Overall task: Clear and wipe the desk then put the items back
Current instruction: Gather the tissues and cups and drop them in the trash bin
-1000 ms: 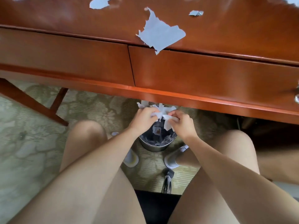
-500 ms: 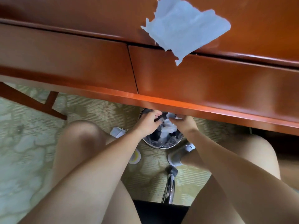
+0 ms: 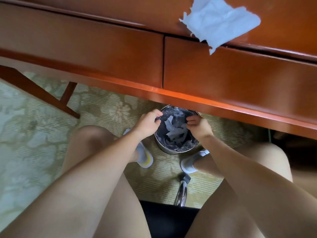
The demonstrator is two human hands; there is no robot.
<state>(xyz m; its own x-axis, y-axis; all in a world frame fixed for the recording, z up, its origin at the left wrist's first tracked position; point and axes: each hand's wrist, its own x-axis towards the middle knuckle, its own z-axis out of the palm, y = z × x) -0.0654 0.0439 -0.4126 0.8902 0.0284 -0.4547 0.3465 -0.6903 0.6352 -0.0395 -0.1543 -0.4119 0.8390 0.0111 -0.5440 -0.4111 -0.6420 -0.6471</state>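
Observation:
A torn white tissue (image 3: 219,24) lies on the red-brown wooden desk (image 3: 103,14), hanging over its front edge above the right drawer (image 3: 240,74). Under the desk a small metal bin (image 3: 173,150) with a dark liner stands on the carpet between my feet. Crumpled white paper scraps (image 3: 175,131) lie inside it. My left hand (image 3: 147,123) hovers over the bin's left rim and my right hand (image 3: 199,125) over its right rim. The fingers of both are loosely curled with nothing in them.
The left drawer front (image 3: 85,48) is closed. A wooden desk leg (image 3: 39,93) slants across the patterned carpet at the left. A chrome chair base spoke (image 3: 182,193) and the black seat edge (image 3: 169,219) sit between my knees. My feet wear white slippers (image 3: 145,157).
Both hands held white paper scraps together over the bin; now they have moved apart and the scraps lie inside it. My view has tilted down and closer to the desk edge.

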